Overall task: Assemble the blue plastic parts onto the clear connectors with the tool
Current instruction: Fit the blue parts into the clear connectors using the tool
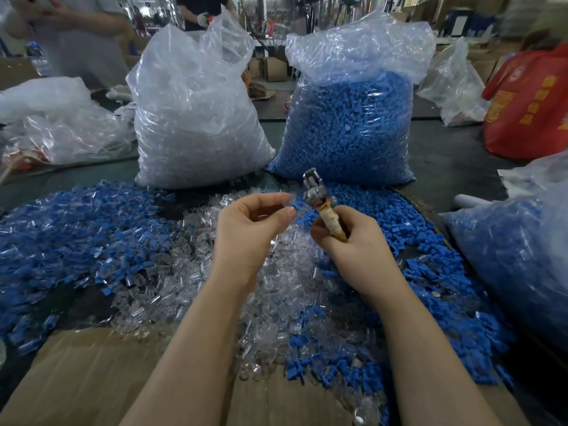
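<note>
Above a table heaped with loose parts, the left hand [252,222] pinched a small blue plastic part [295,207] between thumb and fingertips, just beside the metal head of a tape-wrapped hand tool [319,204], which the right hand [353,238] gripped by its handle. The part looked light, stiff and easily dropped, best pinched by its sides

My tool [319,204] (metal head up) stands tilted beside a small blue part [295,207]; clear connectors [196,241] lie heaped below.
</note>
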The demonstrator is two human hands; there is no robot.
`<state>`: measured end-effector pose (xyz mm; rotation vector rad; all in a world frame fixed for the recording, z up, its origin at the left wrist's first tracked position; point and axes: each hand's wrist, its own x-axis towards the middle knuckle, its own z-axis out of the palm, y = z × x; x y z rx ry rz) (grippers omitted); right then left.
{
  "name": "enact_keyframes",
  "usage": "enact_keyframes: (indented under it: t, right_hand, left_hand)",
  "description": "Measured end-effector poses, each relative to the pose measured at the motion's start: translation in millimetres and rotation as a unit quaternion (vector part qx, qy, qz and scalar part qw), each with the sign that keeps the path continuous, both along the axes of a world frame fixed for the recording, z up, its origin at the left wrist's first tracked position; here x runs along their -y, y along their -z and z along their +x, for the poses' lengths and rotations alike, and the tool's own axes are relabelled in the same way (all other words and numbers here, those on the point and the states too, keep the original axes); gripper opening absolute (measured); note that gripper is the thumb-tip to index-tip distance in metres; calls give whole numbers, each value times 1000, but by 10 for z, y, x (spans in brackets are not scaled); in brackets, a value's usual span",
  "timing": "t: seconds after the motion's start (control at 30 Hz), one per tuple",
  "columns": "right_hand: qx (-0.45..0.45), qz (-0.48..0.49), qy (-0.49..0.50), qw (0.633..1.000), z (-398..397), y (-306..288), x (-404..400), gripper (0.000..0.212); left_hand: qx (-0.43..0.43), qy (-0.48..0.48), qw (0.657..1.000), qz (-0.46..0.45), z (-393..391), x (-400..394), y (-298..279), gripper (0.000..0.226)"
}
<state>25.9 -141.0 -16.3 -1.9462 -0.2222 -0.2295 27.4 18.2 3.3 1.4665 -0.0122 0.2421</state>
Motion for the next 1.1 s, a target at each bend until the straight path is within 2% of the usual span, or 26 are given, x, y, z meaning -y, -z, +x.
enact_keyframes:
  t: [0.1,0.2,0.9,1.1]
  right_hand:
    - [53,35,27,998,-3,-21,-69,13]
    - [67,26,39,997,-10,-19,-86,13]
    - [32,32,56,997,19,19,-118,21]
    - [16,48,34,998,7,10,-90,21]
  left_hand:
    - [13,-2,998,57,-15,50,18,19]
    - [11,6,998,54,-26,110,32,21]
    - [31,0,998,59,-17,107,53,24]
    - [17,1,999,45,-20,88,46,21]
